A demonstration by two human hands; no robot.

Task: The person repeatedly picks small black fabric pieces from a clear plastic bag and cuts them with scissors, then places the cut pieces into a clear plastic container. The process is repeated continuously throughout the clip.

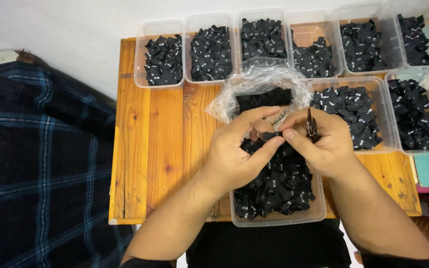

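While both hands meet over the near tub (274, 218), we see the left hand (234, 156) pinching a small black label (270, 135) between thumb and forefinger, grip clamped on it. Our right hand (326, 146) touches the same label's other end with its thumb tip, and its fingers are closed around small dark snips (312, 126), blades pointing up. The label sits just above the near tub, right between the two hands.

That tub is clear plastic, full of loose black labels with small white marks, and hangs a bit over the worktop's (150, 149) near edge. Just behind it lies a crumpled clear bag (254, 84) with more black labels inside. Right of the bag, touching it, stands another clear tub (373, 114) of labels. Behind the bag, a row of tubs (209, 49) runs along the worktop's far edge, each holding black labels; one tub in that row is only part full and shows the wood through its bottom.

Left of the worktop, well apart from the near tub, lies a dark plaid cloth (35, 173).
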